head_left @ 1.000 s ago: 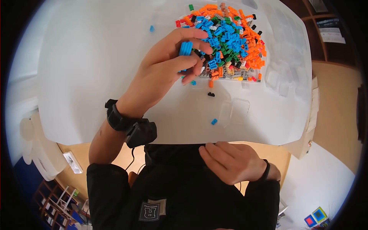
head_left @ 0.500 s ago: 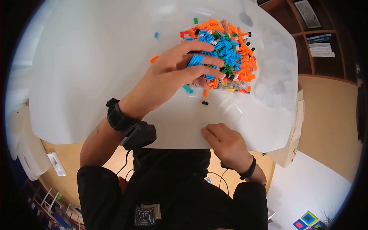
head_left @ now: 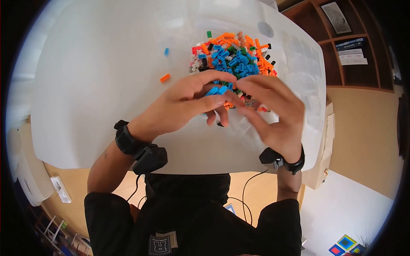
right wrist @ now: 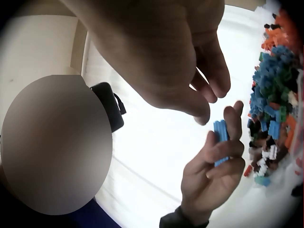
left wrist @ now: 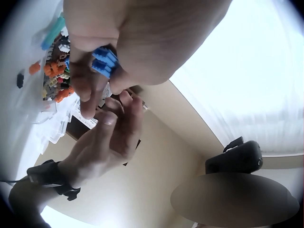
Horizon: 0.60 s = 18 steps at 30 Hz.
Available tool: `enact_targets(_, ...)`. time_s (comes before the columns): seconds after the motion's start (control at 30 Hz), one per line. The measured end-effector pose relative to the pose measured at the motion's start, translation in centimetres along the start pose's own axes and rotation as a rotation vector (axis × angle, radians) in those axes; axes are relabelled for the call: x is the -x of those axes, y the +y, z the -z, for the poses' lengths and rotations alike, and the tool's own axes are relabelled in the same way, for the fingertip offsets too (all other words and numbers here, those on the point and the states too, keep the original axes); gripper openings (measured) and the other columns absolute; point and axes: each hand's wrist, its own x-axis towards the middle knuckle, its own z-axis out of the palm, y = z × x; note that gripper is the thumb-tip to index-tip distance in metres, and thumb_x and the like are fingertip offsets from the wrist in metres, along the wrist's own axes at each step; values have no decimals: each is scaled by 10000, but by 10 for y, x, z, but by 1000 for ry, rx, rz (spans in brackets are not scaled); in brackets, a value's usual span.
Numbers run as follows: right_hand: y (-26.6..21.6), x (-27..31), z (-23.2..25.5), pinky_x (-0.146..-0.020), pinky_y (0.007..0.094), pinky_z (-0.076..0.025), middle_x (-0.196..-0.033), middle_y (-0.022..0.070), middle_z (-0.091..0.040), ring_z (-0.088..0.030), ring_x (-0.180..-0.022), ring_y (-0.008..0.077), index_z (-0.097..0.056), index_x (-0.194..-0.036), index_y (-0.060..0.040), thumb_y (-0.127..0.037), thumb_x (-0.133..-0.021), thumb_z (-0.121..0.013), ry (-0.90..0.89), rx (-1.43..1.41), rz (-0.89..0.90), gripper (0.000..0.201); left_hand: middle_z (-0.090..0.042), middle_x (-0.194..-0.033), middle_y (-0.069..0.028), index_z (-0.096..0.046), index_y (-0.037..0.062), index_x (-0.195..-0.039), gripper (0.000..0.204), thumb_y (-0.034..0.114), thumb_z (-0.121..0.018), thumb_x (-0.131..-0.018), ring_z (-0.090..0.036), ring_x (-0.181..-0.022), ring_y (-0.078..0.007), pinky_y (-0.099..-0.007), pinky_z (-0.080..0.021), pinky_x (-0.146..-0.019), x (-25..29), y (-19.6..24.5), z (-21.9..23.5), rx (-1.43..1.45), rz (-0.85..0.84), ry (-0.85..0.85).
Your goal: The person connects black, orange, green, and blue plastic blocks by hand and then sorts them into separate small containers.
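Over the table's middle, my left hand (head_left: 171,102) holds a small stack of blue toy bricks (head_left: 217,91) between thumb and fingers. The left wrist view shows these ribbed blue bricks (left wrist: 104,61) side by side against the fingers. My right hand (head_left: 279,113) hovers just to the right, fingers bent and spread, its fingertips close by the left fingertips. Nothing shows between the right thumb and fingers in the right wrist view. Behind both hands lies a heap of mixed bricks (head_left: 237,62), blue on top with orange, green, black and white around; the hands cover its near side.
A loose orange brick (head_left: 165,78) and a blue brick (head_left: 166,51) lie left of the heap. Clear plastic trays (head_left: 301,64) stand along the table's right side. A teal piece (left wrist: 53,32) shows near the heap in the left wrist view.
My right hand has risen from the table's front edge to beside the left hand. The left hand, still holding the blue bricks, has drawn back a little towards my body.
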Motion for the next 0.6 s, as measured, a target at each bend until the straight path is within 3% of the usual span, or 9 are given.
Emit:
enact_targets(0.03, 3, 1, -7, -689, 322, -502, -1043, 109, -639, -607, -831, 261, -687, -1041, -70, 18, -650, -758, -72, 10, 113, 406, -629, -1119, -145, -409, -51, -1289, 364, 101, -479, -966, -635, -787, -147, -249, -498, -696, 1, -3, -1, 6, 8, 1)
enact_targets(0.1, 5, 4, -16, -725, 349, -498, -1051, 102, -628, -589, -871, 279, -675, -1050, -47, -44, -599, -794, -100, 29, 149, 466, -599, -1119, -112, -361, -17, -1384, 439, 68, -448, -961, -622, -866, -164, -287, -507, -750, 0, -9, -2, -13, 15, 21)
enact_targets(0.2, 3, 9, -23, -725, 360, -495, -1032, 106, -614, -582, -877, 282, -647, -1046, 17, -151, -527, -836, 5, 114, 185, 577, -561, -1165, -96, -352, -13, -1395, 452, 67, -455, -963, -595, -970, -158, -300, -493, -862, -2, -17, -3, -71, -3, 67)
enact_targets(0.4, 1, 18, -48, -735, 379, -491, -1047, 126, -586, -574, -908, 293, -633, -1066, 25, -127, -507, -829, 132, 211, 153, 612, -521, -1228, -90, -349, -6, -1398, 452, 82, -466, -971, -543, -1089, -158, -312, -454, -950, -1, -18, -9, 177, 43, 108)
enact_targets(0.6, 3, 18, -50, -761, 346, -495, -1070, 125, -603, -588, -943, 286, -645, -1068, 11, -51, -511, -860, 166, 220, 172, 600, -502, -1259, -83, -333, 1, -1409, 474, 65, -478, -963, -513, -1129, -152, -306, -429, -979, -3, -19, -11, 217, 17, 50)
